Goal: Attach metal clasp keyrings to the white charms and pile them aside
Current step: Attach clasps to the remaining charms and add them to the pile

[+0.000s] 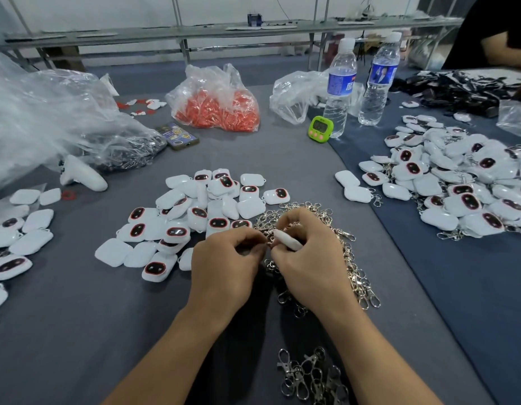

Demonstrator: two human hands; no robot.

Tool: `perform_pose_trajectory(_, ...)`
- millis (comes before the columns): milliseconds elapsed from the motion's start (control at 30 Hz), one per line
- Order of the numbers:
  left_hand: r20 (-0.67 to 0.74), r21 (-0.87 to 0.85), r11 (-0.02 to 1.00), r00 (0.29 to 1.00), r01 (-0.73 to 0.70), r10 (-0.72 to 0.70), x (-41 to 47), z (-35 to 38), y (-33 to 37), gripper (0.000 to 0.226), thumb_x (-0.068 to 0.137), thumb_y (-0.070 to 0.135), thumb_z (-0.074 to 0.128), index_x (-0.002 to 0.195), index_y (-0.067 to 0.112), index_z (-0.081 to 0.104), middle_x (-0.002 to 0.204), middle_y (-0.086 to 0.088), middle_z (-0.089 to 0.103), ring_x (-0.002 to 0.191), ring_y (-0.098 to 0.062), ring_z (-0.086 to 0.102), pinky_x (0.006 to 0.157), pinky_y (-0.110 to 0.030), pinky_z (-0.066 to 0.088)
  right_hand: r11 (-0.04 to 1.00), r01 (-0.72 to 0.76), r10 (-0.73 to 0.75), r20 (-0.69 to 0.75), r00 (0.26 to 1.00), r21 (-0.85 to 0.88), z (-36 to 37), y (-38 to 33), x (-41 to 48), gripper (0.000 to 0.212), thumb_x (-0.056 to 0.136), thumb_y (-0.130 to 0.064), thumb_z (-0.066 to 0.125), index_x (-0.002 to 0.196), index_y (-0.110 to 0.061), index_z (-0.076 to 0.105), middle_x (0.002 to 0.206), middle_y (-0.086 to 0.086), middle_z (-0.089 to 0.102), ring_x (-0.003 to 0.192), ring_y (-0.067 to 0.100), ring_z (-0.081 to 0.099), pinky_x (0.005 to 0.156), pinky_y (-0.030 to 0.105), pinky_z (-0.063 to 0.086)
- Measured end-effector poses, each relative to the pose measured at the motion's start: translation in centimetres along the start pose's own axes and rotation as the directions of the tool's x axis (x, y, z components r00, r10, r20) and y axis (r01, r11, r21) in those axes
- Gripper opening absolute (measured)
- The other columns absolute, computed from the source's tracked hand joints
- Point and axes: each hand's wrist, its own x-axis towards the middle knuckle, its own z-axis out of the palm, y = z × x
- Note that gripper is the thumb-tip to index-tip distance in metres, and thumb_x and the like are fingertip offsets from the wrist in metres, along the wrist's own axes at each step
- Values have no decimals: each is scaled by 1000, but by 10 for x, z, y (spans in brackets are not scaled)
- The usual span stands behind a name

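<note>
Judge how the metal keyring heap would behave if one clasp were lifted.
Probably tangles: the keyring heap is interlocked hooks and rings, so neighbours would likely drag along. Likely floppy, since clasps join rings through loose links.

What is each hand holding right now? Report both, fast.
Left hand: closed, pinching a clasp keyring.
Right hand: closed, gripping a white charm.

Nothing legible on the table

The two water bottles (341,83) (382,74) wear blue labels with white print too small to read. The green timer (320,129) shows dark digits too blurred to tell. The phone (177,136) case bears yellow badges whose lettering is unclear.
</note>
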Motion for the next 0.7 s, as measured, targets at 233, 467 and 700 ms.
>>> perform_pose_trajectory(233,-24,-66,998,1000,-8,6,0,-2,2,22,84,15,78,84,37,80,77,33,71,75,13,66,69,-5,47,993,43,-39,40,998,-112,3,5,1,17,87,-14,71,81,-29,68,72,-16,68,66,3,61,55,11,42)
perform_pose_trajectory(467,-65,-50,999,998,17,-21,0,-1,2,13,79,26,83,82,39,80,76,29,73,73,10,68,73,-30,59,986,94,-91,33,995,-136,2,5,3,17,85,-15,71,80,-31,71,70,-15,69,66,4,63,56,13,44)
perform_pose_trajectory(700,-7,-126,991,999,-52,51,1,1,2,27,80,12,81,83,39,80,76,30,72,74,8,70,69,-5,49,982,102,-101,12,995,-157,-3,5,6,19,81,-9,69,76,-27,68,68,-13,67,66,7,61,56,18,46)
